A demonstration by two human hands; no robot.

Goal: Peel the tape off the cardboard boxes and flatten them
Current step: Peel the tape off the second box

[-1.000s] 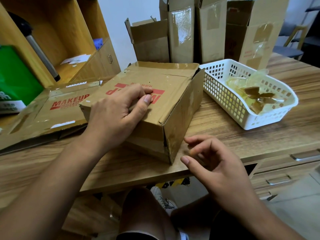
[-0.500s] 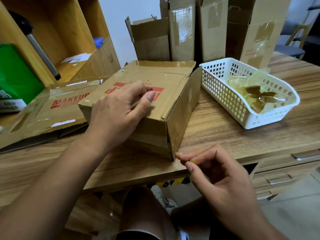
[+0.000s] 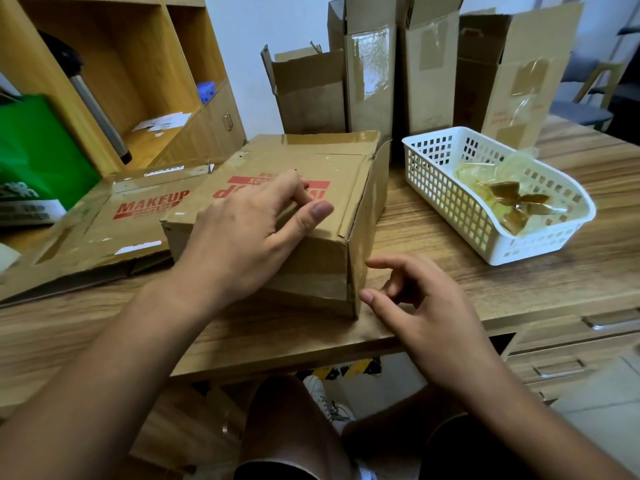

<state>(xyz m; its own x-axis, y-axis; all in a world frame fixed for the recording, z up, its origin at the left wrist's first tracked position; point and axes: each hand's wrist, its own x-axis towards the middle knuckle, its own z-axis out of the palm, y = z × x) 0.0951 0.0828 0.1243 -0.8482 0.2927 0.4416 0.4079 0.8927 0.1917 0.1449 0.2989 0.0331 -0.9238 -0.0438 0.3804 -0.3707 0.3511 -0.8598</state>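
Now your empty, slack-fingered right hand [image 3: 426, 306] sits just right of the box [image 3: 346, 161] corner where the tape [image 3: 311, 281] seems to end; your left hand [image 3: 242, 237] braces the top, grip unclear.

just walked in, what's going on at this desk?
A person is working on a closed cardboard box on the wooden desk. The left hand rests on its top and steadies it. The right hand is empty beside the near corner, where a tape strip is not yet peeled. A flattened box lies to the left, and the white basket holds peeled tape.
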